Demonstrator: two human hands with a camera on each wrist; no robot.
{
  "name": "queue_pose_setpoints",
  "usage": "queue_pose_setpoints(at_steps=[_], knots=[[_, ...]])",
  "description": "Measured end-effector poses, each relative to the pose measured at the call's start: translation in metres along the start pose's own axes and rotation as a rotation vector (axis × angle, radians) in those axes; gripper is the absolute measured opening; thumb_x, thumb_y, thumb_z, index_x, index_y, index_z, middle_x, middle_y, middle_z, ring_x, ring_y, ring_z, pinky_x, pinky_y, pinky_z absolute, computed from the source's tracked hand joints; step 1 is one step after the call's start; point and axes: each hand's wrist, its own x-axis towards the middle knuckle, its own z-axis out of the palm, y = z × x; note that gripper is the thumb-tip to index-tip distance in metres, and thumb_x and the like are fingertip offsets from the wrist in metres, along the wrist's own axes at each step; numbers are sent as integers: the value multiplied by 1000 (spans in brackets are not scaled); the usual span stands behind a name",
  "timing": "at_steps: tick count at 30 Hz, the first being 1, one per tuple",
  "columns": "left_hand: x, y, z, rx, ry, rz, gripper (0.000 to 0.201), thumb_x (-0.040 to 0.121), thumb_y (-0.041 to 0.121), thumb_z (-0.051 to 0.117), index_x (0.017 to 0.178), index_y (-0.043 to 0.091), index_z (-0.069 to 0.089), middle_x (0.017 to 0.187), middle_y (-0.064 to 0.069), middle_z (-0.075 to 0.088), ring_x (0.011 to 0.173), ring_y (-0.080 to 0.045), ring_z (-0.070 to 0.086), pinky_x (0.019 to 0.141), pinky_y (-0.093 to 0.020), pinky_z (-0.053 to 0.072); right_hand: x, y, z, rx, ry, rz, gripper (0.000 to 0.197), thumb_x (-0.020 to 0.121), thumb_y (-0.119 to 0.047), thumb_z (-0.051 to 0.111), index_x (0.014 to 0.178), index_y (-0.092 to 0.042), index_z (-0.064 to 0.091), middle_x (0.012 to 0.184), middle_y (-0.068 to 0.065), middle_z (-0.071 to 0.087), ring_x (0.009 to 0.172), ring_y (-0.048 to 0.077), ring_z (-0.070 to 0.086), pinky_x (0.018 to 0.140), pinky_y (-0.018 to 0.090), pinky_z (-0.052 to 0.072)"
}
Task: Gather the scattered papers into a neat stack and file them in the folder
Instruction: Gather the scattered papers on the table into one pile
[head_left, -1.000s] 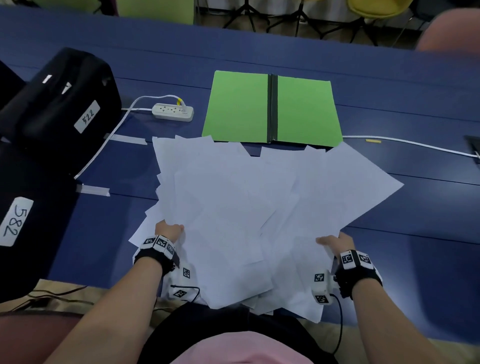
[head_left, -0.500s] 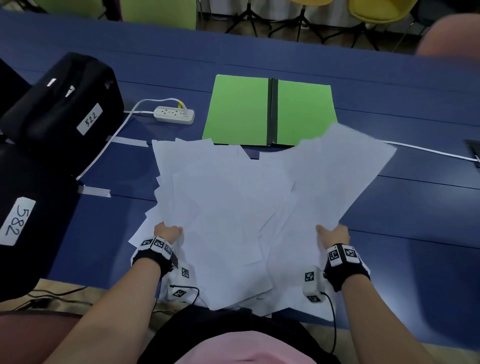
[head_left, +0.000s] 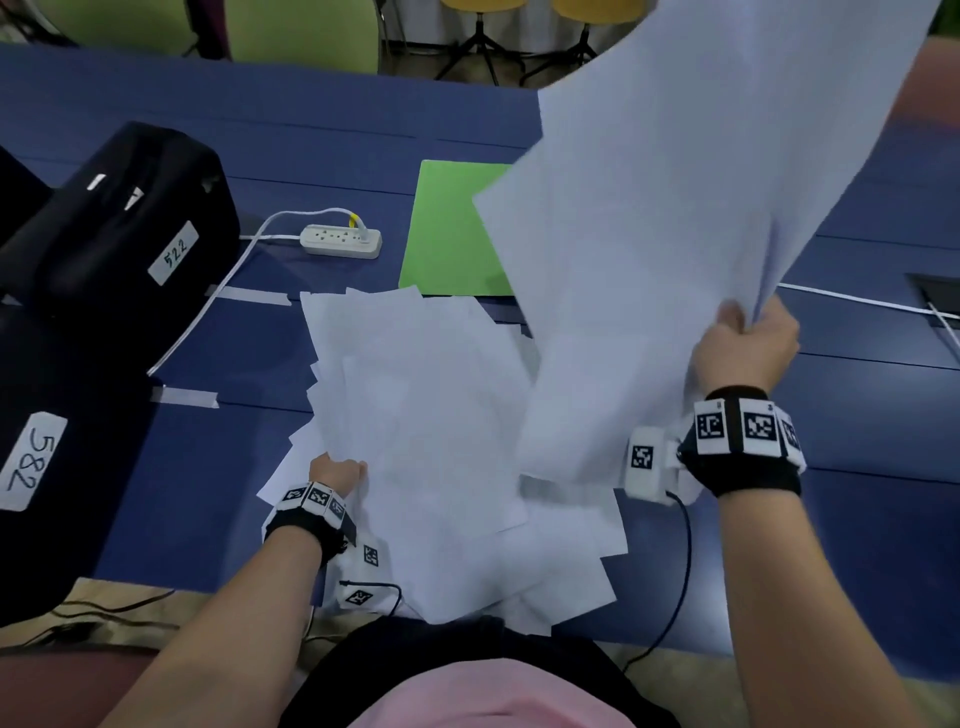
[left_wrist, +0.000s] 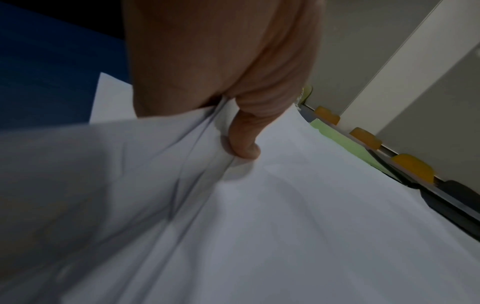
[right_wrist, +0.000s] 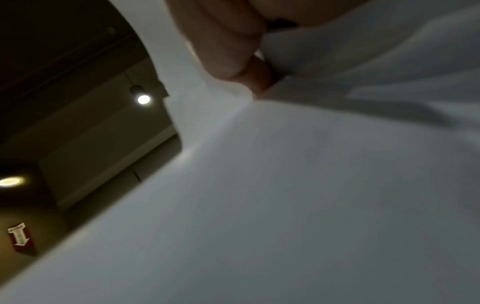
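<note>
The right hand (head_left: 745, 351) pinches a sheaf of white papers (head_left: 691, 218) lifted steeply above the blue table (head_left: 883, 519), hiding most of the green folder (head_left: 452, 234) at mid-table. The left hand (head_left: 335, 470) grips the loose paper pile (head_left: 426, 431) at the near edge, thumb (left_wrist: 244, 142) on top.

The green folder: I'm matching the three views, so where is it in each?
Head: green folder at upper centre, partly behind lifted papers.
Left wrist: pale green strip at right edge.
Right wrist: not in view.
Shared landmark: the white papers.
</note>
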Motion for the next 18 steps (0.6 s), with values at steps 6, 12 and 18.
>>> queue_pose_setpoints(at_steps=[6, 12, 18], knots=[[16, -7, -1, -54, -36, -67, 40, 100, 20, 40, 131, -2, 47, 135, -16, 53, 129, -34, 46, 104, -30, 37, -55, 38, 61, 43, -311, 139, 26, 87, -8, 54, 111, -1, 62, 107, 18, 67, 103, 32, 62, 92, 39, 47], [22, -12, -6, -191, -180, -42, 91, 82, 57, 59, 147, 1, 26, 148, -11, 38, 136, -30, 40, 109, -36, 33, -123, 103, 88, -229, -801, 212, 38, 87, -15, 60, 124, -7, 56, 122, 12, 63, 115, 31, 57, 93, 32, 46], [30, -12, -9, -328, -78, 106, 47, 94, 27, 57, 131, -1, 50, 126, -5, 57, 122, -26, 53, 91, -25, 38, -141, 119, 84, -307, -716, 215, 44, 89, 4, 42, 128, -16, 41, 103, 3, 52, 87, 23, 50, 74, 26, 37]])
